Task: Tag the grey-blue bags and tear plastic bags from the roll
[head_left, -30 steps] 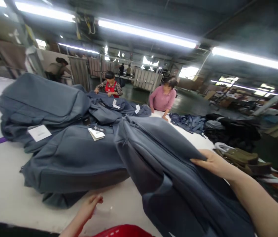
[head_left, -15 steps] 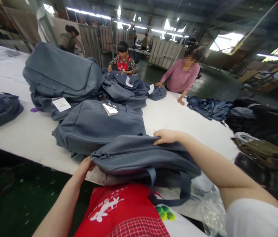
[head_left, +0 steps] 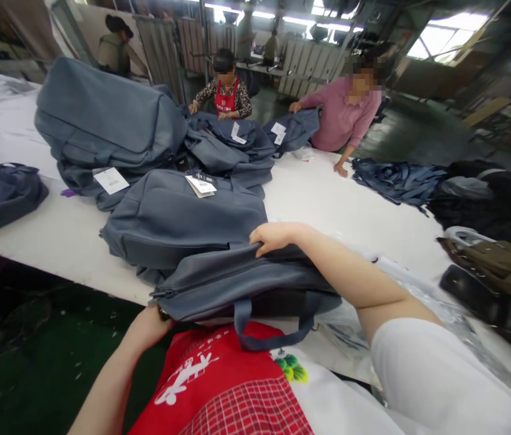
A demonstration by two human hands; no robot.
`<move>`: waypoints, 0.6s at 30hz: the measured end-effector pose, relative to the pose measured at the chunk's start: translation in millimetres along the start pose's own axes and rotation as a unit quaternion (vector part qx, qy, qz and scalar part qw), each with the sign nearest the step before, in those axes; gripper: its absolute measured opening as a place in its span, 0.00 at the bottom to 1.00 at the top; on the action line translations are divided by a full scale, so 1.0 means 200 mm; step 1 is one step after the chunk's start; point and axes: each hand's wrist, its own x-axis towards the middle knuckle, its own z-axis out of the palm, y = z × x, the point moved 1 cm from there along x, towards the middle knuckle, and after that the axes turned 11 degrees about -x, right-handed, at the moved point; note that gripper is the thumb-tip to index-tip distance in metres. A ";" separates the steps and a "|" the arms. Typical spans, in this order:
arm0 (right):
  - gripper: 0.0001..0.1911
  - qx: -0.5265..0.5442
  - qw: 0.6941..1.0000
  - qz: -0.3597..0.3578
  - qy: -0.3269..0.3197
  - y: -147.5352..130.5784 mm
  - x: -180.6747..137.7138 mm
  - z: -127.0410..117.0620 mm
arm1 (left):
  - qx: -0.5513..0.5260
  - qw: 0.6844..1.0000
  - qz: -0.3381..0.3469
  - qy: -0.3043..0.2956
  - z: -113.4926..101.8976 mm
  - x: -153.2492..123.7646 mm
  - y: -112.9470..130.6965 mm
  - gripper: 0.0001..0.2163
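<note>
A blue-grey bag (head_left: 219,278) with a zip and a hanging strap lies at the table's front edge, close against my red apron. My right hand (head_left: 276,237) grips its upper edge, fingers curled over the fabric. At the bag's left end, by the zip end, my left hand (head_left: 153,326) is closed on its lower corner; the fingertips are partly hidden beneath. Just behind lies another blue-grey bag (head_left: 183,211), with white paper tags (head_left: 201,185) on top.
Larger blue-grey bags (head_left: 110,115) are piled at the back left of the white table (head_left: 310,199). Two people stand across it, one with a hand on a tagged bag (head_left: 296,130). Dark straps (head_left: 395,181), an olive bag (head_left: 500,254) and clear plastic (head_left: 441,302) lie right.
Both my hands and the bag have shifted left. The co-worker in pink has raised the end of a tagged bag across the table. My view has tilted down slightly.
</note>
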 end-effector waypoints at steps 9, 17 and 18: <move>0.14 -0.011 0.903 0.270 0.333 0.04 -0.03 -0.16 | 0.121 0.976 0.104 0.149 0.07 0.33 0.47 0.24; 0.13 0.693 0.692 -0.159 0.124 -0.70 0.08 0.22 | 0.087 0.963 0.178 0.180 0.08 0.27 0.66 0.21; 0.12 0.781 0.598 -0.093 0.152 -0.71 0.14 0.33 | 0.038 0.944 0.230 0.235 0.11 0.19 0.66 0.21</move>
